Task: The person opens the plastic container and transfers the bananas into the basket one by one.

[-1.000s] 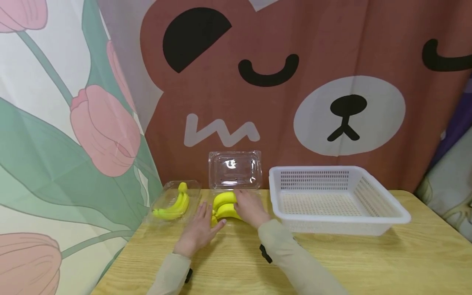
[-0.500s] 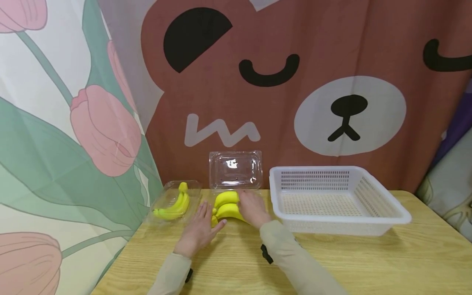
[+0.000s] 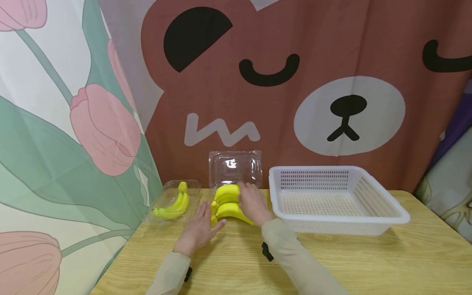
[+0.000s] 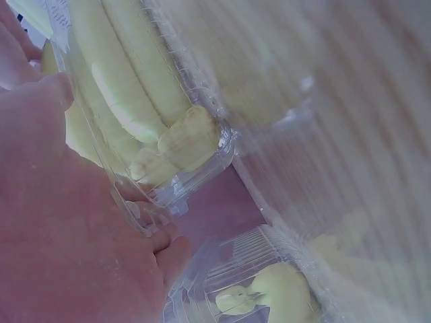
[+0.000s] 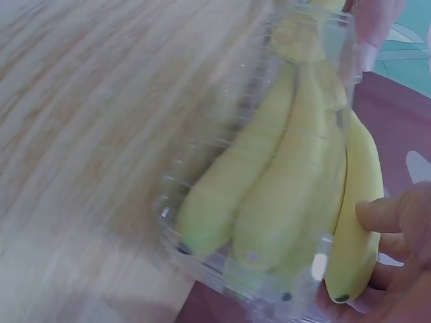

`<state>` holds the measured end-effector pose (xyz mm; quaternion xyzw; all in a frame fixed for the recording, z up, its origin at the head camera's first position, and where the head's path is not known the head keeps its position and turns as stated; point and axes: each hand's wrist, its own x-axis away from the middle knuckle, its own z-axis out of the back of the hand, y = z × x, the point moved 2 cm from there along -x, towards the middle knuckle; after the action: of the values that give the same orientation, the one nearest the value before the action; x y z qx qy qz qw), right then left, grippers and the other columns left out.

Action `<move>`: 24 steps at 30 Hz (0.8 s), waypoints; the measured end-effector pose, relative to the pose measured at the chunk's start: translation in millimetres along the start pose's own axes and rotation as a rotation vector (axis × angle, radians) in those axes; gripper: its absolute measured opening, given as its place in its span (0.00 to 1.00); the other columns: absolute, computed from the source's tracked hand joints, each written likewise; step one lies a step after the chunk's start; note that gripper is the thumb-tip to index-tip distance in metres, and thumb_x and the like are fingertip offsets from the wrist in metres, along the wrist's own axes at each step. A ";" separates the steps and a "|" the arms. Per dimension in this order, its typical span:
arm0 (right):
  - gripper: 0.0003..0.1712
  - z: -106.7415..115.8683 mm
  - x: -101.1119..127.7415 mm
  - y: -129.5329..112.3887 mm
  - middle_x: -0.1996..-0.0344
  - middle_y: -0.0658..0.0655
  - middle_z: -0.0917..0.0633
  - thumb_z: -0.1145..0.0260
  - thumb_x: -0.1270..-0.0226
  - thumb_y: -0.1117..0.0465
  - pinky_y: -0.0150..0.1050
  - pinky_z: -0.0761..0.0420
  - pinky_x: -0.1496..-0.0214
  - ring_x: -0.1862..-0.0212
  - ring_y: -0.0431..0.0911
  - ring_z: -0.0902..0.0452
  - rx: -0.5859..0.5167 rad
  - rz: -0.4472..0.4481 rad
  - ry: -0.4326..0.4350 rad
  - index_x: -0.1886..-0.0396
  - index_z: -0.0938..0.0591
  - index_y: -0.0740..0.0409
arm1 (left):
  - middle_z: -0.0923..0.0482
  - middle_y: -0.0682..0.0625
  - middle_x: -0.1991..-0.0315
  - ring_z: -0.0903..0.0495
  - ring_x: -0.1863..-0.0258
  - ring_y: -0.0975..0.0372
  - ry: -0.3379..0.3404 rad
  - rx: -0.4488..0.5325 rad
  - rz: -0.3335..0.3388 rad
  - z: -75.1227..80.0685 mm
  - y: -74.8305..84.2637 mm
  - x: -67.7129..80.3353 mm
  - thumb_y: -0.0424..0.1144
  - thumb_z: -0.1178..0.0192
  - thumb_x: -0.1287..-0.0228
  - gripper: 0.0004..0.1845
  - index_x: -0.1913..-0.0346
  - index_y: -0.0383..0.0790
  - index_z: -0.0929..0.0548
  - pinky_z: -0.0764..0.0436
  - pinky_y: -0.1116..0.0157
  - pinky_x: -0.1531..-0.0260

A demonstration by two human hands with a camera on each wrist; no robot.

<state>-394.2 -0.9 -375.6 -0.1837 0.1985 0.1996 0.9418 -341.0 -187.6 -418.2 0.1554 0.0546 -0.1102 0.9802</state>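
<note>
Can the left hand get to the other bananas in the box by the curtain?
Probably yes. The left hand rests flat on the table, the second banana bunch lies just beyond it in an open clear box, and nothing stands between them.

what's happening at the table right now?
A person is working on a bunch of bananas that sits in an open clear clamshell box on the wooden table. The right hand grips the bunch from its right side, while the left hand rests flat against the box's front left corner. A second box with bananas lies to the left, and an empty white basket stands to the right.
</note>
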 end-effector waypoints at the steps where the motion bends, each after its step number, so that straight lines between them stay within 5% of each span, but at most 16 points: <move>1: 0.27 1.3 -0.5 -0.3 0.54 0.60 0.18 0.33 0.33 0.61 0.46 0.19 0.54 0.53 0.53 0.23 -0.001 0.000 0.005 0.35 0.27 0.61 | 0.59 0.34 0.23 0.59 0.24 0.45 -0.001 0.002 0.000 0.5 0.4 0.2 0.66 0.55 0.29 0.49 0.25 0.25 0.50 0.51 0.49 0.28; 24: 0.26 34.9 -3.3 -9.1 0.49 0.63 0.20 0.37 0.29 0.64 0.45 0.22 0.46 0.50 0.54 0.26 -0.052 0.034 0.127 0.34 0.29 0.63 | 0.58 0.33 0.23 0.59 0.24 0.45 -0.017 -0.036 -0.001 -0.6 0.5 -0.2 0.67 0.57 0.29 0.50 0.25 0.26 0.49 0.51 0.50 0.28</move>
<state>-382.4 5.2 -341.9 -0.2168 0.2557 0.2088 0.9187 -341.1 -186.9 -418.6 0.1366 0.0484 -0.1111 0.9832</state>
